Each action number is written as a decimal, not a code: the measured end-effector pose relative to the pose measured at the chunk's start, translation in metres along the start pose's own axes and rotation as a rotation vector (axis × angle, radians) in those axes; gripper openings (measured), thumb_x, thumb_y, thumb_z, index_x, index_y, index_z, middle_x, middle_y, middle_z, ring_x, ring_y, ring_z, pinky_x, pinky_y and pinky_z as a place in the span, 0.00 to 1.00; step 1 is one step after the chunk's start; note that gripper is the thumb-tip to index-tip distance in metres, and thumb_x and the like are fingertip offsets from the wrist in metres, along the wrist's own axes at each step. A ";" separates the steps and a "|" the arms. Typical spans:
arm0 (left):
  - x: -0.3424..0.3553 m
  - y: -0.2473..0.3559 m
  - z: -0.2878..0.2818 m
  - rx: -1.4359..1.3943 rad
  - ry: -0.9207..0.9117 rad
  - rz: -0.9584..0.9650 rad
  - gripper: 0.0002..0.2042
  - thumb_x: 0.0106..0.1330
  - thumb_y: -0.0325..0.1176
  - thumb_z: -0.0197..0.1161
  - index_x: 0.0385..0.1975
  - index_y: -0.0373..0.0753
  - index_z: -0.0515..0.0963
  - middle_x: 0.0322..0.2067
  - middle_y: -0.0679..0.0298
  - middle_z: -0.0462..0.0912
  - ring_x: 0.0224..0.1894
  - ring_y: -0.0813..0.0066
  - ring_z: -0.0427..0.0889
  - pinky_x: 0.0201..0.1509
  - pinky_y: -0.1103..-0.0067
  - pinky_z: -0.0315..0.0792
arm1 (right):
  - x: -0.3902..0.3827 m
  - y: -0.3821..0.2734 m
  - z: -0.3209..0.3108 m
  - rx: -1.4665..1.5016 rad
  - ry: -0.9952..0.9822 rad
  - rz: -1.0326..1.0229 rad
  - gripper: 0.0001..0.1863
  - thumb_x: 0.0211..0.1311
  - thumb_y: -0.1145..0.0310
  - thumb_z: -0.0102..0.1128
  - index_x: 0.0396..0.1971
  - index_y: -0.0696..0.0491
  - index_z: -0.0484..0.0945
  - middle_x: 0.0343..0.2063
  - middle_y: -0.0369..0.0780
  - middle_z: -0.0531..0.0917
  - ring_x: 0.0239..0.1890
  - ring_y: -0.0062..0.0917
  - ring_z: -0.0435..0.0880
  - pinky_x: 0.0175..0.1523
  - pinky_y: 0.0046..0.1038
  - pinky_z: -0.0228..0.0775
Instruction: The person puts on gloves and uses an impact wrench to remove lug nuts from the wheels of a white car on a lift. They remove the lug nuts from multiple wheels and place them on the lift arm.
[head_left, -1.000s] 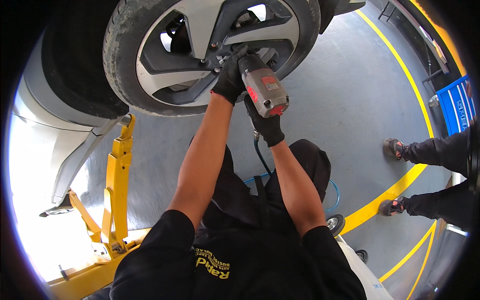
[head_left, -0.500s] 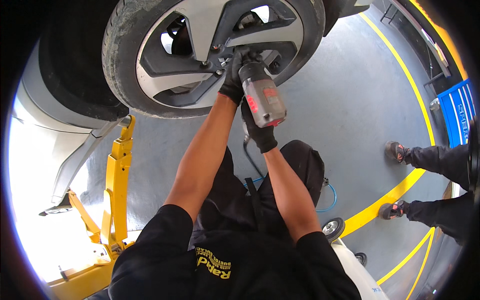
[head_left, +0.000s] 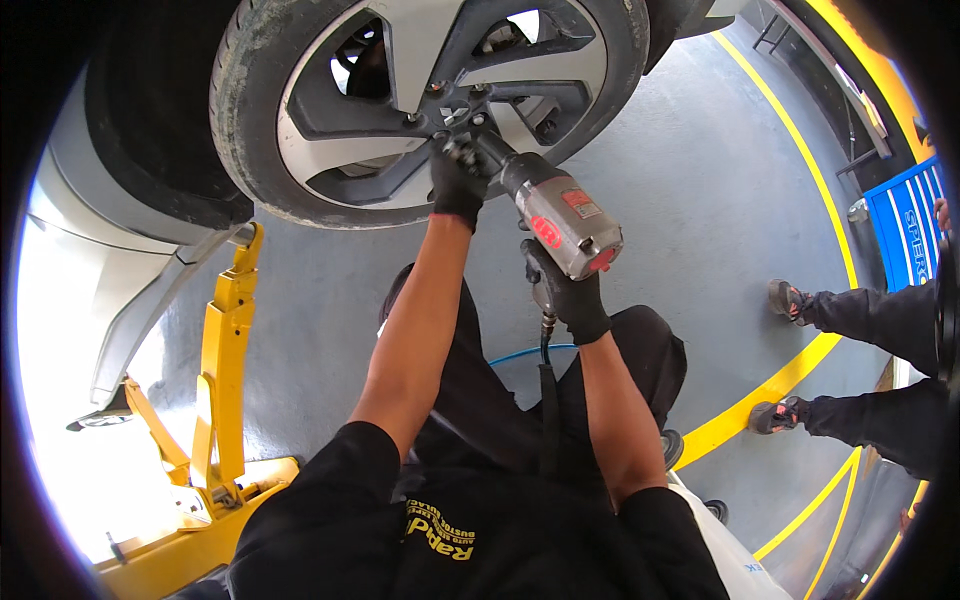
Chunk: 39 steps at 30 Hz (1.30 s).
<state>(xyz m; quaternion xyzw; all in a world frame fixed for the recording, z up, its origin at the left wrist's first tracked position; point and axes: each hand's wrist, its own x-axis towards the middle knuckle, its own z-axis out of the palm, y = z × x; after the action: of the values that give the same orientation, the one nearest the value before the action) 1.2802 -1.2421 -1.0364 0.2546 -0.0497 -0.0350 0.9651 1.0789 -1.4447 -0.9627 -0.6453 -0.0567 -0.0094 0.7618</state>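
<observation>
A grey and black impact wrench is in my right hand, whose black-gloved fingers wrap its handle. Its long black socket points up and left at the hub of a raised car wheel with a silver and black alloy rim. Whether the socket touches a lug nut is hard to tell. My left hand, also in a black glove, is closed beside the socket, just below the hub. Small shiny metal pieces show at its fingers, blurred by motion. An air hose runs down from the wrench handle.
At the left, a yellow lift arm supports the white car body. A person's legs in dark trousers are at the right, near a blue cabinet. Yellow lines cross the grey floor. A white wheeled item stands by my right side.
My right hand has drawn the impact wrench back, down and to the right. My left hand has come off the wrench's front and sits lower left, with shiny pieces at its fingers.
</observation>
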 end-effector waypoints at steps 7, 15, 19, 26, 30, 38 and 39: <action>-0.044 -0.011 0.071 0.021 0.176 -0.340 0.19 0.73 0.54 0.50 0.42 0.45 0.79 0.30 0.68 0.82 0.29 0.74 0.81 0.29 0.73 0.76 | 0.043 0.057 0.014 0.261 0.139 0.036 0.08 0.68 0.70 0.63 0.43 0.56 0.78 0.27 0.33 0.79 0.25 0.16 0.75 0.31 0.24 0.68; -0.007 -0.018 0.064 0.160 0.007 -0.304 0.22 0.71 0.54 0.59 0.46 0.40 0.77 0.34 0.66 0.81 0.32 0.72 0.82 0.38 0.72 0.80 | 0.055 0.118 0.054 -0.270 0.183 -0.357 0.08 0.70 0.65 0.62 0.33 0.54 0.79 0.25 0.35 0.81 0.28 0.23 0.80 0.37 0.29 0.71; 0.002 -0.021 0.050 0.051 -0.090 -0.285 0.24 0.70 0.56 0.59 0.49 0.39 0.77 0.35 0.66 0.81 0.32 0.72 0.82 0.36 0.75 0.80 | 0.064 0.134 0.062 -0.557 0.228 -0.564 0.08 0.72 0.66 0.58 0.38 0.55 0.81 0.31 0.38 0.83 0.35 0.27 0.82 0.42 0.33 0.73; 0.001 -0.027 0.050 0.413 0.059 -0.232 0.25 0.70 0.57 0.59 0.48 0.38 0.78 0.36 0.67 0.80 0.34 0.77 0.80 0.40 0.78 0.77 | 0.058 0.133 0.071 -0.136 0.295 -0.353 0.09 0.72 0.67 0.58 0.41 0.57 0.80 0.30 0.34 0.82 0.33 0.23 0.80 0.39 0.31 0.70; 0.004 -0.017 0.049 0.566 0.033 -0.153 0.28 0.73 0.58 0.54 0.50 0.35 0.78 0.39 0.65 0.81 0.37 0.75 0.80 0.44 0.77 0.76 | 0.047 0.122 0.060 -0.028 0.109 -0.122 0.08 0.71 0.68 0.59 0.41 0.56 0.78 0.25 0.32 0.78 0.27 0.18 0.74 0.35 0.26 0.67; 0.014 -0.029 0.021 0.522 -0.073 0.097 0.20 0.74 0.47 0.53 0.56 0.38 0.72 0.44 0.62 0.79 0.43 0.74 0.79 0.48 0.76 0.76 | -0.002 0.055 0.051 0.436 0.136 0.121 0.14 0.69 0.70 0.61 0.52 0.55 0.73 0.27 0.33 0.76 0.27 0.17 0.74 0.34 0.23 0.69; 0.009 -0.033 0.024 0.633 -0.118 0.227 0.21 0.69 0.40 0.61 0.58 0.38 0.70 0.47 0.60 0.78 0.46 0.71 0.79 0.52 0.75 0.75 | -0.003 0.053 0.045 0.276 0.144 0.087 0.13 0.69 0.71 0.61 0.51 0.56 0.74 0.26 0.33 0.76 0.27 0.16 0.74 0.33 0.23 0.68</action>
<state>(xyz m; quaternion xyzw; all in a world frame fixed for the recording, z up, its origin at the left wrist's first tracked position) 1.2846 -1.2838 -1.0310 0.5320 -0.1421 0.0753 0.8313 1.0769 -1.3922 -1.0076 -0.5340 0.0252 -0.0145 0.8450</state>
